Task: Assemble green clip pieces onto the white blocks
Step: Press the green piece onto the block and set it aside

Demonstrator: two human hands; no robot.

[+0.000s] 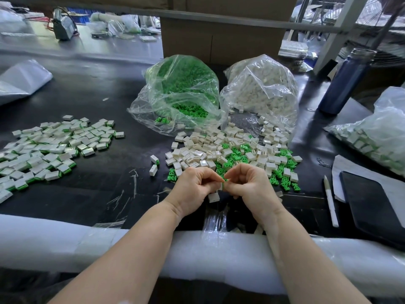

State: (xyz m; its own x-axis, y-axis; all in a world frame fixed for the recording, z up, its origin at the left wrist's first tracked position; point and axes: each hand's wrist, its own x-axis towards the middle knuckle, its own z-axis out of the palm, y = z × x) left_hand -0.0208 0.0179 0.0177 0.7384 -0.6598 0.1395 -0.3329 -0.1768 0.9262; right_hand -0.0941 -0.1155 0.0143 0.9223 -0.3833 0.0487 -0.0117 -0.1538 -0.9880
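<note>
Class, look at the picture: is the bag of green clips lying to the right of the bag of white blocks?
No, the bag of green clips lies to the left of the bag of white blocks.

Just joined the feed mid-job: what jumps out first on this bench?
Two hands meet at centre front, the left hand and right hand pinching a small piece between them. Just behind lies a mixed heap of white blocks and green clips, spilled from two clear bags, one green, one white. The finished pile spreads at far left.

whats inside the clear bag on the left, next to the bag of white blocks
The clear bag holds loose green clips, a few spilling at its open mouth onto the table. Crinkled plastic hides how deep the pile goes.
</note>
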